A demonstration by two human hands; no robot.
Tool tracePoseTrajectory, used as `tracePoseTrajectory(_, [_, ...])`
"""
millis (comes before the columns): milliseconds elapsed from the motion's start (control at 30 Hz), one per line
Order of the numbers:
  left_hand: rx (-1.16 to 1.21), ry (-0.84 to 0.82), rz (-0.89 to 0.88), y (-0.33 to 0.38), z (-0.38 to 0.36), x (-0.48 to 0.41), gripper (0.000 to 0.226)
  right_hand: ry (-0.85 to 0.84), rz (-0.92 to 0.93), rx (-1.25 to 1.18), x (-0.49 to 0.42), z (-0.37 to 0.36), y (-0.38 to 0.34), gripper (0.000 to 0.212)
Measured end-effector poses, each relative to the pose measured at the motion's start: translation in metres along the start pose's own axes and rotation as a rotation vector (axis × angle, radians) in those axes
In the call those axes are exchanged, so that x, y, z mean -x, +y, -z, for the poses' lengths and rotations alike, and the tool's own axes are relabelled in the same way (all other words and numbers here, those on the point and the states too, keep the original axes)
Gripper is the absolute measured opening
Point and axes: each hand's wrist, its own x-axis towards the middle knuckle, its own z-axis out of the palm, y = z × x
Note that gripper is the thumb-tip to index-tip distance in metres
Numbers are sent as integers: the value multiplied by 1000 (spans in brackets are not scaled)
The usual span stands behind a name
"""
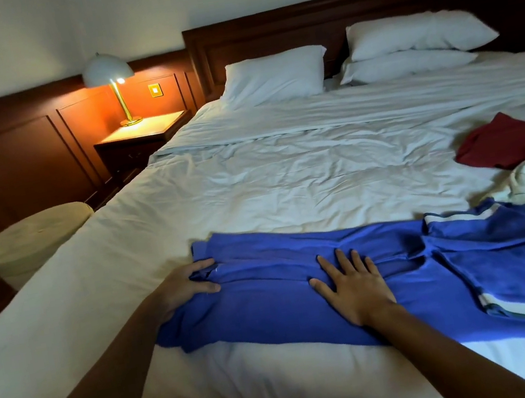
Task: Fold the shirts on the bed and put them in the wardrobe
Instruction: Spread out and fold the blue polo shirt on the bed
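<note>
Your left hand (189, 286) pinches an edge of the soft blue shirt (272, 308); your right hand (355, 285) presses flat on it.

Sheet (285, 177): white cloth, matt, creased across its middle, smoother at the near edge.
Pillows (271, 75): white cloth, smooth, matt.
Blue shirt (272, 305): soft matt cloth, with white-striped trim at its right end.
Red shirt (505, 144), at the sheet's right edge: matt cloth.
Headboard (278, 29) and panelling (20, 152): dark wood, low sheen.
Nightstand (121, 153): dark wood, glossy top.
Lamp (108, 73): glossy brass-coloured metal stem, smooth pale shade.
</note>
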Motion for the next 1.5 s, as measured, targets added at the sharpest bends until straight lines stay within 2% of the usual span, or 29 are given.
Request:
tracePoseTrajectory(133, [76,67,47,18,-5,3,62,-31,2,-22,2,3,-1,108])
tracePoseTrajectory(300, [-72,33,-23,81,-11,13,66,-145,119,-191,2,43,28,120])
tracePoseTrajectory(333, [-122,6,-58,100,-16,16,68,-111,124,-207,4,53,40,113])
tracePoseTrajectory(433, [-295,-39,-157,154,-42,14,72,89,84,-48,13,70,88,58])
tracePoseTrajectory(467, [-354,-65,-186,172,-56,12,69,129,42,-9,16,73,106,51])
tracePoseTrajectory(533, [-454,-114,-252,205,-98,9,62,148,-65,-7,27,78,139,48])
tracePoseTrajectory(667, [-468,-278,-353,247,-209,7,87,206,-190,-225,48,78,183,40])
tracePoseTrajectory(733, [-388,-391,-314,247,-252,6,92,273,-229,-360,57,75,193,36])
tracePoseTrajectory(767, [-310,-422,-282,243,-265,8,82,304,-229,-390,60,72,197,34])
tracePoseTrajectory(800, [-244,-402,-298,237,-271,9,65,321,-222,-408,61,70,199,33])
tracePoseTrajectory(867, [-203,-200,-484,218,-267,7,33,329,-189,-419,62,67,200,32])
tracePoseTrajectory(933, [-209,6,-642,193,-256,-1,20,317,-170,-402,62,64,199,31])
tracePoseTrajectory(967, [-237,69,-658,180,-248,-4,20,319,-167,-391,61,63,197,31])
tracePoseTrajectory(1033, [-337,109,-602,150,-234,-9,33,373,-161,-352,59,61,189,28])
tracePoseTrajectory(1133, [-582,-43,-425,108,-229,-5,80,478,-174,-268,58,57,167,24])
tracePoseTrajectory(1200, [-680,-67,-431,94,-231,2,112,415,-156,-186,59,55,150,27])
tracePoseTrajectory(1233, [-676,-59,-446,93,-232,5,114,382,-146,-144,60,54,143,29])
tracePoseTrajectory(1300, [-574,-34,-468,94,-232,7,104,418,-113,-121,64,53,129,39])
tracePoseTrajectory(1367, [-441,5,-510,93,-228,7,86,452,-109,-132,71,54,114,55])
tracePoseTrajectory(1433, [-382,75,-631,88,-218,6,57,318,-140,-89,78,58,101,64])
tracePoseTrajectory(1500, [-353,68,-728,86,-204,10,33,175,-163,-99,81,64,94,58])
